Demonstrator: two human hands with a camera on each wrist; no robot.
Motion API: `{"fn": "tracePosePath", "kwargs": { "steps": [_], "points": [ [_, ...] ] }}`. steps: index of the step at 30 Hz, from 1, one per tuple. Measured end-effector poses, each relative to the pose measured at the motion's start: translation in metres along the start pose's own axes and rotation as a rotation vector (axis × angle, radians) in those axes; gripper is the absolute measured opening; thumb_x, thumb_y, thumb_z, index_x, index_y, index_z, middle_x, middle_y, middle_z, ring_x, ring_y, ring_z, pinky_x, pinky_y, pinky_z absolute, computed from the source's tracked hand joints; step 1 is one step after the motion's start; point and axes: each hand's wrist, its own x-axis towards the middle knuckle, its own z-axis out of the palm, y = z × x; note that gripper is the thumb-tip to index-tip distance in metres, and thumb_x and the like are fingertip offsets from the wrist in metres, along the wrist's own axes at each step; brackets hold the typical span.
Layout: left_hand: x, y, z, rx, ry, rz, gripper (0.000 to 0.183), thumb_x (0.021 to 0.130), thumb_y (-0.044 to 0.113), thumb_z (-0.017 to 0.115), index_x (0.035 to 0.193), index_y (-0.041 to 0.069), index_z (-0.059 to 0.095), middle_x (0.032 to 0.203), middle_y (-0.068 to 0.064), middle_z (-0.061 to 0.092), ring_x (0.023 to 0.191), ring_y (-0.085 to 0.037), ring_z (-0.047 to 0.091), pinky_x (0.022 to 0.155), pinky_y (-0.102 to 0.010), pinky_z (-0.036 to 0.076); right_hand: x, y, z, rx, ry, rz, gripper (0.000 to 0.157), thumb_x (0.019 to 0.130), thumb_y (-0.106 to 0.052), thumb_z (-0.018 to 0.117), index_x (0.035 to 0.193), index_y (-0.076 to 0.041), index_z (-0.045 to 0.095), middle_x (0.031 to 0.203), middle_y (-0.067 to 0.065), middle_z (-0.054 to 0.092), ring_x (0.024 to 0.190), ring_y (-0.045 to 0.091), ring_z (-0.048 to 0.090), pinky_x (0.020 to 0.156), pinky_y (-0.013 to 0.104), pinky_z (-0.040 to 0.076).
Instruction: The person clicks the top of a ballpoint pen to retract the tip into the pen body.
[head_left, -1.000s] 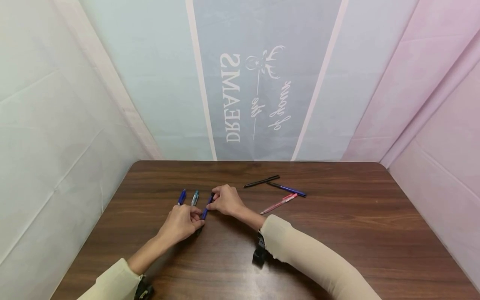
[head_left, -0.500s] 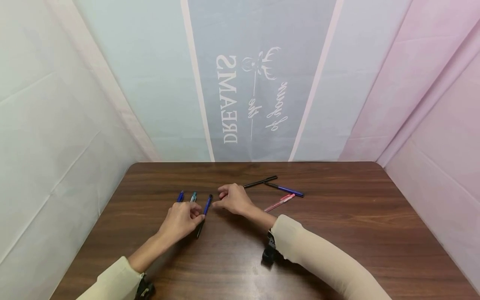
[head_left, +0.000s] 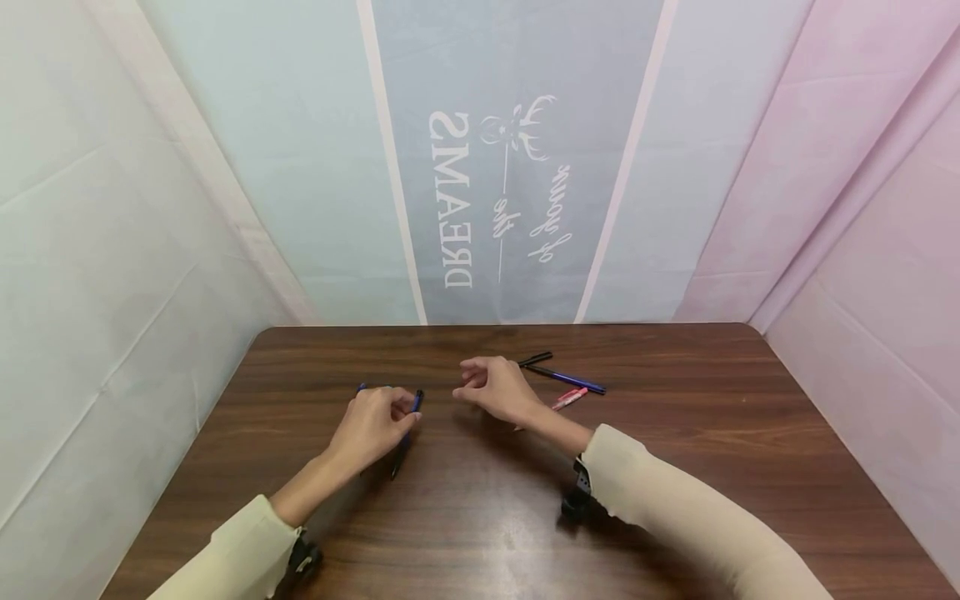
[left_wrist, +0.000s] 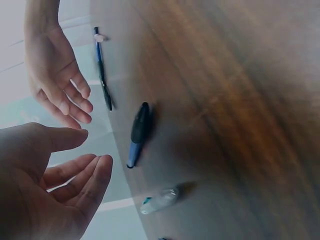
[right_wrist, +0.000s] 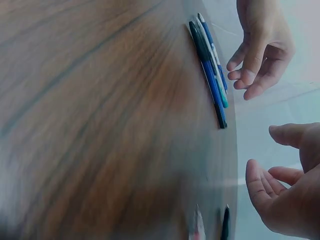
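Note:
My left hand (head_left: pixel 377 423) hovers over a blue pen with a black grip (left_wrist: pixel 139 130), fingers slightly bent and apart from the thumb, holding nothing. Beside that pen lie a clear pen with a teal end (right_wrist: pixel 223 95) and another blue pen (right_wrist: pixel 209 36), mostly hidden by the hand in the head view. My right hand (head_left: pixel 498 390) hangs in the air to the right of this row, fingers loosely curved around nothing. Nearest to it are a black pen (head_left: pixel 538 358), a blue-and-black pen (head_left: pixel 573 381) and a red pen (head_left: pixel 572 397), partly behind the hand and wrist.
The pens lie on a brown wood-grain table (head_left: pixel 675 467). A printed fabric backdrop (head_left: pixel 510 275) rises at its far edge, with pale fabric walls at both sides. Black wrist cameras (head_left: pixel 576 500) hang under both sleeves.
My right hand has let go of the blue pen and moved right, toward the looser pens. My left hand has shifted slightly up and right, over the row, now covering the clear pen.

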Motion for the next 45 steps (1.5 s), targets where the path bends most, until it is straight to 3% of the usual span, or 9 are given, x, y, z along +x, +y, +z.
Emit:
{"fn": "tracePosePath", "kwargs": {
  "steps": [8, 14, 19, 25, 35, 45],
  "points": [
    [0.017, 0.005, 0.001, 0.001, 0.015, 0.06, 0.02, 0.09, 0.011, 0.086, 0.103, -0.001, 0.078, 0.09, -0.008, 0.079, 0.077, -0.016, 0.075, 0.07, -0.033, 0.064, -0.002, 0.008, -0.022, -0.032, 0.022, -0.038, 0.048, 0.091, -0.015, 0.085, 0.132, 0.004, 0.069, 0.116, 0.018, 0.077, 0.096, 0.021, 0.077, 0.084, 0.034, 0.063],
    [0.029, 0.009, 0.003, -0.039, 0.002, 0.075, 0.022, 0.091, 0.012, 0.084, 0.106, -0.003, 0.078, 0.094, -0.011, 0.079, 0.078, -0.018, 0.075, 0.069, -0.03, 0.064, -0.007, 0.017, -0.036, -0.054, 0.02, -0.068, 0.047, 0.092, -0.015, 0.084, 0.133, 0.002, 0.069, 0.117, 0.019, 0.076, 0.095, 0.02, 0.077, 0.083, 0.035, 0.064],
    [0.038, 0.013, 0.005, -0.079, -0.017, 0.074, 0.025, 0.093, 0.013, 0.082, 0.111, -0.004, 0.077, 0.098, -0.015, 0.079, 0.084, -0.022, 0.076, 0.073, -0.034, 0.065, -0.01, 0.027, -0.048, -0.075, 0.021, -0.09, 0.046, 0.092, -0.013, 0.084, 0.134, 0.002, 0.069, 0.118, 0.019, 0.076, 0.095, 0.019, 0.077, 0.083, 0.031, 0.063],
    [0.046, 0.016, 0.013, -0.115, -0.024, 0.075, 0.028, 0.094, 0.014, 0.083, 0.115, -0.003, 0.076, 0.101, -0.015, 0.079, 0.088, -0.024, 0.077, 0.077, -0.039, 0.064, -0.012, 0.036, -0.062, -0.112, 0.028, -0.112, 0.048, 0.092, -0.01, 0.083, 0.135, 0.004, 0.067, 0.12, 0.022, 0.074, 0.1, 0.025, 0.076, 0.087, 0.035, 0.064],
    [0.058, 0.024, 0.021, -0.087, -0.014, 0.071, 0.044, 0.092, 0.019, 0.085, 0.129, 0.0, 0.072, 0.132, -0.018, 0.071, 0.12, -0.038, 0.068, 0.099, -0.053, 0.058, -0.014, 0.059, -0.087, -0.16, 0.036, -0.139, 0.048, 0.092, -0.008, 0.083, 0.135, 0.007, 0.066, 0.123, 0.025, 0.072, 0.106, 0.033, 0.075, 0.09, 0.047, 0.063],
    [0.075, 0.027, 0.032, -0.108, -0.022, 0.083, 0.044, 0.092, 0.018, 0.085, 0.13, 0.0, 0.072, 0.13, -0.018, 0.072, 0.118, -0.037, 0.069, 0.1, -0.05, 0.058, -0.005, 0.086, -0.107, -0.258, 0.062, -0.164, 0.048, 0.093, -0.013, 0.084, 0.134, 0.006, 0.068, 0.122, 0.024, 0.074, 0.1, 0.036, 0.076, 0.087, 0.051, 0.063]
  ]
}}
